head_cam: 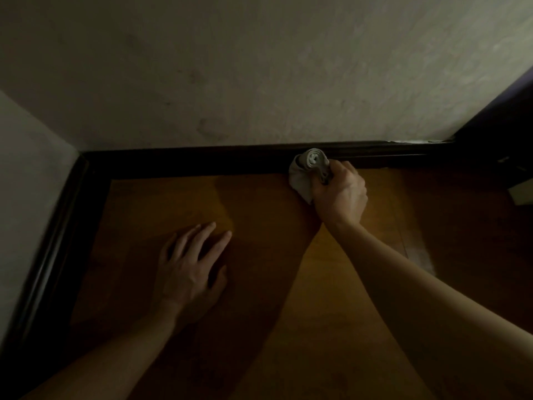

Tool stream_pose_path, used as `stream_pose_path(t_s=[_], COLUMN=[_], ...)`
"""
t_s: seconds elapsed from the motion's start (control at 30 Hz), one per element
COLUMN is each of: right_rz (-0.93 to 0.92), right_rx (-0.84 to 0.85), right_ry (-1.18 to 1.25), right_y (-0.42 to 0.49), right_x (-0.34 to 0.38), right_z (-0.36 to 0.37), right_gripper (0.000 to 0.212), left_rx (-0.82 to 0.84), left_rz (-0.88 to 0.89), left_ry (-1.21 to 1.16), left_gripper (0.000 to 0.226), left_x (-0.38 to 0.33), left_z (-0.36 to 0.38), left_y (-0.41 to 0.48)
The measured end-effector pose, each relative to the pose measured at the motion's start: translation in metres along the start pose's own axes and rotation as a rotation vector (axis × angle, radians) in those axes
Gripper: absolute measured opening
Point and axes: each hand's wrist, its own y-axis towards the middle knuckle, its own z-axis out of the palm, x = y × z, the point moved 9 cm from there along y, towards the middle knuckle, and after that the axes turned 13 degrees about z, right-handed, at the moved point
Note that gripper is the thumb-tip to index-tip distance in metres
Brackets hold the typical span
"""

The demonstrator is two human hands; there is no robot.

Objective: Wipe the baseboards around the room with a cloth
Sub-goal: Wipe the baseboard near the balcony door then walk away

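Right of centre, the right hand (340, 194) is gripping the cloth (301, 177), fingers curled round its bunched middle, and pressing it against the dark baseboard (202, 161); the cloth is looking soft, light and limp, so a firm bunched hold is probably serving best; the left hand (190, 269) is lying flat, fingers spread, on the floor (259, 298) at lower left.

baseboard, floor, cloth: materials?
Baseboard: likely wood or MDF, dark glossy finish; a highlight runs along its moulded profile. Floor: wood or wood-look laminate, orange-brown, smooth with faint sheen. Cloth: soft grey fabric, bunched and folded in the right hand.
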Motion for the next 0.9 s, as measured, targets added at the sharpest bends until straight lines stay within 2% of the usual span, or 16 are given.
stream_pose_path(t_s=[0.17,0.3,0.37,0.53,0.7,0.9], right_rz=[0.056,-0.070,-0.076,-0.042,0.091,0.071], right_rx=[-0.038,0.054,0.068,0.033,-0.062,-0.024], right_ry=[0.050,0.012,0.015,0.007,-0.009,-0.008], right_y=[0.001,-0.013,-0.013,0.002,0.027,0.023], right_x=[-0.007,0.025,0.030,0.003,-0.044,-0.033], right_z=[-0.004,0.015,0.019,0.003,-0.030,-0.026], right_gripper=[0.024,0.023,0.021,0.017,0.020,0.021], left_rx=[0.032,-0.005,-0.024,0.060,0.109,0.148], left_rz=[0.010,0.063,0.067,0.020,-0.032,-0.051], left_ry=[0.026,0.024,0.030,0.083,0.113,0.118], left_gripper=[0.064,0.060,0.059,0.063,0.065,0.066], left_x=[-0.003,-0.006,-0.006,-0.004,-0.005,-0.009], left_z=[-0.002,-0.005,-0.005,-0.001,-0.001,-0.005], left_y=[0.000,-0.003,-0.002,0.000,0.000,0.003])
